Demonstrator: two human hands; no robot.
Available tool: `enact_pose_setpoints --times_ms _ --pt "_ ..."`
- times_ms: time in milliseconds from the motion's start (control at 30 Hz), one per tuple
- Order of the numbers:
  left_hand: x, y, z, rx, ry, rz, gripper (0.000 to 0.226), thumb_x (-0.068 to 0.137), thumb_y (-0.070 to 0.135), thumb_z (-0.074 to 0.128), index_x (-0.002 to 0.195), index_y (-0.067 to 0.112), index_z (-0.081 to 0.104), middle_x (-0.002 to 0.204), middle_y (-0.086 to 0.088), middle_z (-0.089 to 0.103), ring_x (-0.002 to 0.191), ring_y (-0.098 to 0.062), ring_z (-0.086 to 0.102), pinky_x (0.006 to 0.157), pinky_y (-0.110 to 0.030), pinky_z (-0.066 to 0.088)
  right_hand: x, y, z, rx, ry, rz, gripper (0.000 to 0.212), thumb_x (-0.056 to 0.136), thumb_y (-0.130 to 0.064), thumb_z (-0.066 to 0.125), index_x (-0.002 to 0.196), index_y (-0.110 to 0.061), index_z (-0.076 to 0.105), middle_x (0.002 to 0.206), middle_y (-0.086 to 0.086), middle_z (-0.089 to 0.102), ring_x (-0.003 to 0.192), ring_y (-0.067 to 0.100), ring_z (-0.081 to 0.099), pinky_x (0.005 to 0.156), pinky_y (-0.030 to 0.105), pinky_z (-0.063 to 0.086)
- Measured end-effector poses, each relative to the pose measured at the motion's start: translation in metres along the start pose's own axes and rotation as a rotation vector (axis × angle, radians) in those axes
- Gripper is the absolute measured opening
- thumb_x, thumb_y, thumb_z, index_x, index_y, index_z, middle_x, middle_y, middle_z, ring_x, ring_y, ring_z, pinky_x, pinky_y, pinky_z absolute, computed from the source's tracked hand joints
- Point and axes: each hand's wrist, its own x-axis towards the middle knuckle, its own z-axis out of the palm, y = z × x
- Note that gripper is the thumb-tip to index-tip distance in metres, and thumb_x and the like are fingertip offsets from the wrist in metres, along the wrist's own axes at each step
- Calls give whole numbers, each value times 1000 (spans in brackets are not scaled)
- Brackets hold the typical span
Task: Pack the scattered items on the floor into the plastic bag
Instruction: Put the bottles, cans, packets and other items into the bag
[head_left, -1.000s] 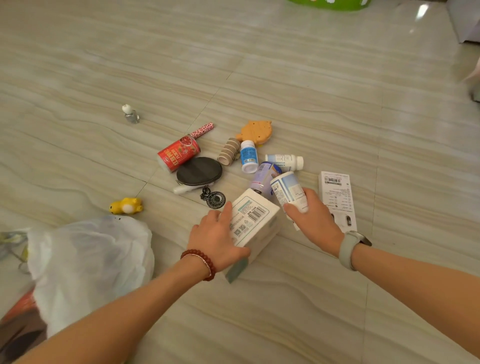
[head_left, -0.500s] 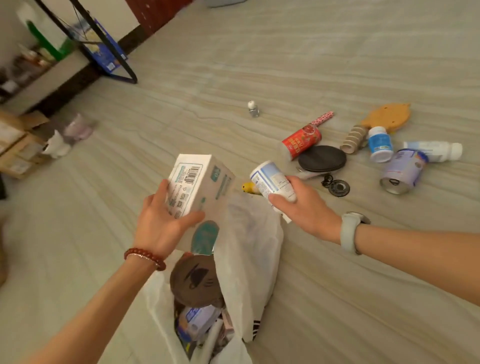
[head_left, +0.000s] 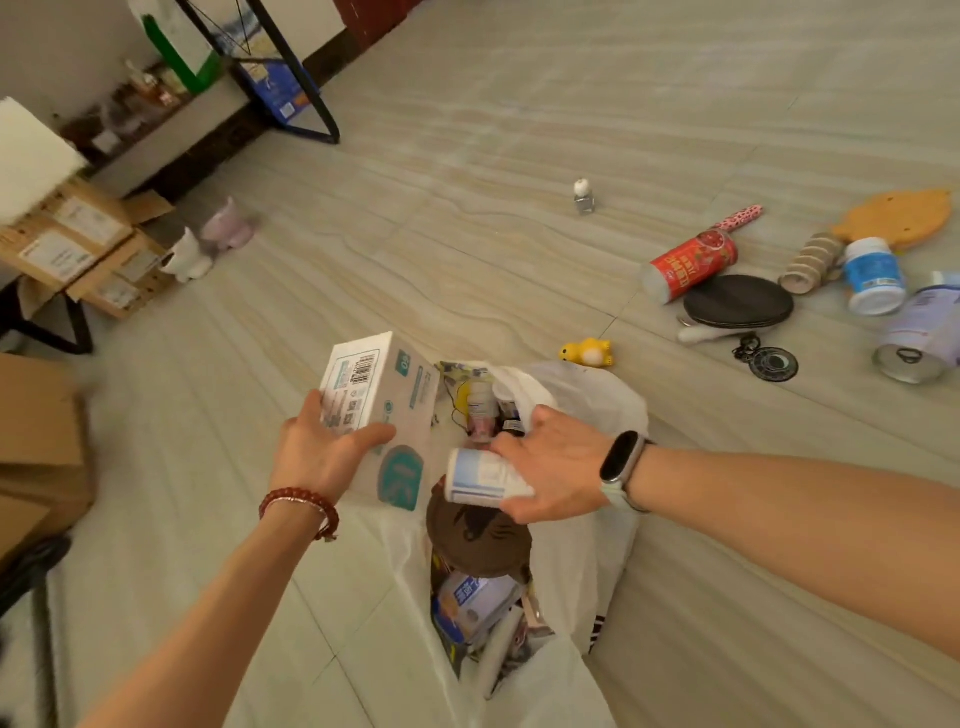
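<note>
The white plastic bag (head_left: 597, 551) lies open on the floor below me, with a brown round item, a blue-and-white pack and small bottles inside. My left hand (head_left: 322, 452) grips a white box with teal print (head_left: 384, 415) over the bag's left edge. My right hand (head_left: 556, 467) holds a white bottle with a blue label (head_left: 480, 478) above the bag's opening. Scattered at the right lie a red can (head_left: 691, 265), a black round pouch (head_left: 737, 301), a yellow toy (head_left: 587, 353), a blue-labelled jar (head_left: 875, 275), a purple tin (head_left: 919, 338) and an orange fish-shaped piece (head_left: 893, 215).
A small glass bottle (head_left: 584, 197) stands alone further back. Cardboard boxes (head_left: 72, 244) are stacked at the left, with two small ceramic figures (head_left: 208, 244) beside them. A black metal frame (head_left: 291, 88) and a low shelf stand at the back left.
Both hands lifted the box and the bottle off the floor and carried them left to the bag. In the last half second the bottle came down over the bag's opening.
</note>
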Motion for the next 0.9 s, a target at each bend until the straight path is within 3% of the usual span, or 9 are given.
enact_pose_setpoints --times_ms 67,167,333,467,600,700,767,833,900 --pt "-1 5 7 22 -35 20 76 57 39 74 121 18 40 110 -8 53 79 -27 63 58 -32 53 -11 16 5 -63 -26 51 56 86 -53 40 116 -6 38 93 13 65 78 30 55 81 33 22" --pt "-7 20 22 95 -81 91 79 47 50 64 117 21 39 111 -10 55 79 -27 64 63 -39 57 -24 40 10 -184 -44 159 55 86 -55 39 111 -5 40 94 11 67 72 30 55 84 36 32" --pt "-18 33 59 275 -160 158 94 59 53 69 137 22 25 115 -7 44 94 -26 55 79 -41 53 -41 58 15 -282 -104 300 48 87 -46 42 109 -4 44 104 12 66 91 30 61 70 30 25" --pt "-29 29 85 356 -186 175 96 62 53 66 139 22 18 125 -10 41 110 -30 50 93 -42 45 -49 60 18 -275 -77 398 47 87 -43 42 110 -3 44 107 12 65 93 27 62 77 34 34" --pt "-39 18 112 408 -92 165 95 68 57 62 140 18 14 126 -14 40 116 -33 44 97 -45 40 -46 57 23 -80 32 567 48 88 -47 42 114 -7 45 114 12 62 101 29 60 77 34 37" --pt "-38 16 129 348 -31 46 97 71 60 59 142 15 10 131 -17 37 121 -34 38 99 -46 33 -36 47 29 345 73 662 49 89 -42 46 123 -7 42 121 17 57 108 33 55 83 36 43" --pt "-35 16 136 315 0 9 94 74 62 55 142 14 10 134 -19 34 123 -35 34 100 -47 31 -31 41 32 470 28 591 44 92 -33 44 123 -3 44 120 19 57 109 32 53 88 37 43" --pt "-33 14 138 351 -10 35 85 80 62 46 142 15 12 137 -20 31 126 -35 31 102 -48 28 -36 37 31 330 -67 424 40 94 -32 39 121 -3 45 120 17 56 107 31 52 89 37 42" --pt "-31 9 135 362 -32 66 71 86 56 38 141 18 18 142 -17 28 131 -33 27 106 -48 22 -44 40 28 65 -4 282 39 95 -33 34 119 -8 52 121 11 55 109 29 50 90 39 43"
